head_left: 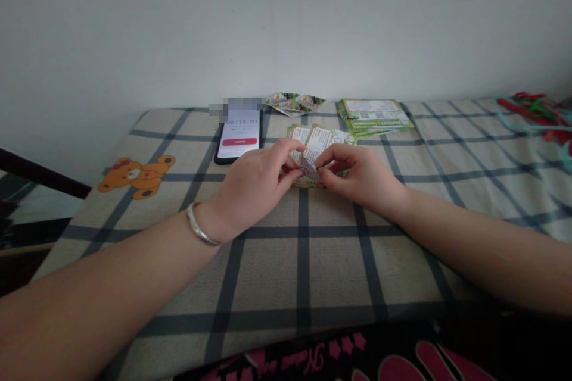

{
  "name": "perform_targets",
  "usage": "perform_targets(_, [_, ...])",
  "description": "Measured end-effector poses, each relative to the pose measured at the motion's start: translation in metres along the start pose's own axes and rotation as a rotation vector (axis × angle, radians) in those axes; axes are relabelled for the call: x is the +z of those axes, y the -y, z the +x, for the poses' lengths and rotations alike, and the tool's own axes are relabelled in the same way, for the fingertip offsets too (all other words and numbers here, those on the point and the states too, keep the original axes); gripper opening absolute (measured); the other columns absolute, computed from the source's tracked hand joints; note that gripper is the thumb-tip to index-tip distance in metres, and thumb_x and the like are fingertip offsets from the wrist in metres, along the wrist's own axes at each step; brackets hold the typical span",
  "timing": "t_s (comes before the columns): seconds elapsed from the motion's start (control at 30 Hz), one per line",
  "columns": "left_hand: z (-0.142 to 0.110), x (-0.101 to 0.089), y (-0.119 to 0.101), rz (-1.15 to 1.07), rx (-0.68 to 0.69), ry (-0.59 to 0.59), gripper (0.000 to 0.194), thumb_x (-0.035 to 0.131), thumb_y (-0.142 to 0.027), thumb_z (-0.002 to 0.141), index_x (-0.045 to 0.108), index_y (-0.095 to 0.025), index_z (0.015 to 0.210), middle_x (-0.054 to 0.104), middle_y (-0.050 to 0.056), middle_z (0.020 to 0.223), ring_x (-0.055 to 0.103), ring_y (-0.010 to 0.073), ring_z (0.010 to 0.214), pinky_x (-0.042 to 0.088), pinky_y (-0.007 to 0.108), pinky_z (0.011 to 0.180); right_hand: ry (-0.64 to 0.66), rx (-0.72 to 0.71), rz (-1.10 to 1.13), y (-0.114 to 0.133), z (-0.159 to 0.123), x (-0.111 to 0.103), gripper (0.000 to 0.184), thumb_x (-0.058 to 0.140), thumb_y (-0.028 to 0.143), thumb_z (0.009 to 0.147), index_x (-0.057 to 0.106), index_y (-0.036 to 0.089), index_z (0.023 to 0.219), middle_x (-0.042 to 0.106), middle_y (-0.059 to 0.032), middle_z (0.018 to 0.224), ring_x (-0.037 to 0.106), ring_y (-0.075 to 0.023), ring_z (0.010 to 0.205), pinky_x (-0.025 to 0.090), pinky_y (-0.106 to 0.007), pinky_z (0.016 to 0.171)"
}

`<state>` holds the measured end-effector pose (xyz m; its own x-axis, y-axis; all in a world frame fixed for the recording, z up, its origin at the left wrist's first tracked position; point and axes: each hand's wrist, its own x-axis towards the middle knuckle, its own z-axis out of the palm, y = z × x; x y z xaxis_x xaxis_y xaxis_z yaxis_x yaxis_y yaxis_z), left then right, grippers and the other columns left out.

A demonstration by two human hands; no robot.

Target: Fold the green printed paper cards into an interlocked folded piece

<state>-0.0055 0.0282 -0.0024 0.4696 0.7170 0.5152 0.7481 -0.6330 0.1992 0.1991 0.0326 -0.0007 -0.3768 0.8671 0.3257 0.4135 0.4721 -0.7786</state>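
My left hand [263, 174], with a silver bangle on its wrist, pinches the left side of a small silvery-grey printed piece [310, 168]. On its right side, the thumb and fingers of my right hand [355, 172] are closed as well. What kind of thing the piece is, I cannot tell; fingertips cover its edges. Directly behind and beneath it lie several green-and-white printed cards [322, 139], overlapping and partly hidden by both hands.
A phone [240, 137] showing a running timer lies left of the cards. Shiny green packets [295, 104] and a stack of green-edged cards [375, 113] sit near the wall. Red and teal strands [536, 116] are at far right. The checked cloth [268, 274] bears a bear sticker [137, 175].
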Motion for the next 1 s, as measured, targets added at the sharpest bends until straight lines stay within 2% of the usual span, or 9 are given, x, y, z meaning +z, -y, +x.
perform_targets(0.1, [0.0006, 0.0000, 0.0017, 0.035, 0.054, 0.009, 0.011, 0.060, -0.025, 0.093, 0.062, -0.018, 0.101, 0.072, 0.003, 0.089, 0.069, 0.0199, 0.085, 0.050, 0.032, 0.076, 0.010, -0.022, -0.023, -0.0015, -0.0007, -0.0006, 0.010, 0.061, 0.018, 0.075, 0.067, 0.018, 0.083, 0.071, 0.0003, 0.077, 0.065, -0.0117, 0.062, 0.049, -0.022, 0.056])
perform_targets(0.27, [0.0009, -0.0009, 0.0035, 0.029, 0.066, 0.005, 0.010, 0.060, -0.026, 0.092, 0.066, -0.017, 0.093, 0.071, 0.004, 0.088, 0.067, 0.0213, 0.086, 0.050, 0.034, 0.077, 0.008, -0.061, -0.067, -0.0004, -0.0015, -0.0014, 0.009, 0.060, 0.018, 0.075, 0.066, 0.018, 0.082, 0.070, 0.0010, 0.075, 0.065, -0.0114, 0.062, 0.048, -0.022, 0.057])
perform_targets(0.37, [0.0021, -0.0001, 0.0028, -0.116, 0.006, 0.000, 0.010, 0.062, -0.024, 0.091, 0.068, -0.017, 0.093, 0.072, 0.003, 0.090, 0.067, 0.0191, 0.085, 0.051, 0.032, 0.078, -0.007, -0.072, -0.080, 0.0013, -0.0021, -0.0015, 0.008, 0.059, 0.019, 0.076, 0.065, 0.018, 0.082, 0.069, 0.0013, 0.074, 0.066, -0.0117, 0.062, 0.048, -0.022, 0.057])
perform_targets(0.5, [0.0039, 0.0026, 0.0001, -0.419, -0.159, -0.011, 0.012, 0.064, -0.023, 0.089, 0.069, -0.018, 0.098, 0.073, 0.001, 0.093, 0.068, 0.0147, 0.083, 0.052, 0.026, 0.078, -0.023, -0.071, -0.119, 0.0009, -0.0025, -0.0004, 0.010, 0.059, 0.018, 0.076, 0.062, 0.019, 0.085, 0.067, 0.0012, 0.077, 0.065, -0.0122, 0.064, 0.047, -0.023, 0.058])
perform_targets(0.6, [0.0043, 0.0039, -0.0024, -0.518, -0.208, -0.029, 0.009, 0.065, -0.021, 0.087, 0.068, -0.017, 0.094, 0.072, 0.000, 0.087, 0.067, 0.0129, 0.079, 0.052, 0.023, 0.073, -0.042, -0.072, -0.138, -0.0011, -0.0021, 0.0009, 0.016, 0.058, 0.014, 0.074, 0.057, 0.020, 0.088, 0.065, 0.0012, 0.079, 0.063, -0.0114, 0.063, 0.046, -0.023, 0.058])
perform_targets(0.8, [0.0046, 0.0037, -0.0034, -0.479, -0.185, -0.068, 0.005, 0.065, -0.018, 0.086, 0.067, -0.017, 0.090, 0.071, -0.001, 0.084, 0.066, 0.0122, 0.076, 0.050, 0.023, 0.071, -0.059, -0.074, -0.037, -0.0032, -0.0007, 0.0030, 0.013, 0.058, 0.015, 0.077, 0.052, 0.021, 0.087, 0.063, 0.0016, 0.079, 0.060, -0.0101, 0.061, 0.047, -0.023, 0.056])
perform_targets(1.0, [0.0036, 0.0027, -0.0014, -0.375, -0.117, -0.039, 0.010, 0.063, -0.015, 0.086, 0.070, -0.018, 0.093, 0.073, -0.001, 0.088, 0.067, 0.0125, 0.080, 0.049, 0.023, 0.073, -0.022, -0.033, 0.066, -0.0032, -0.0009, 0.0055, 0.013, 0.062, 0.021, 0.079, 0.052, 0.021, 0.088, 0.063, 0.0011, 0.084, 0.063, -0.0098, 0.061, 0.047, -0.022, 0.054])
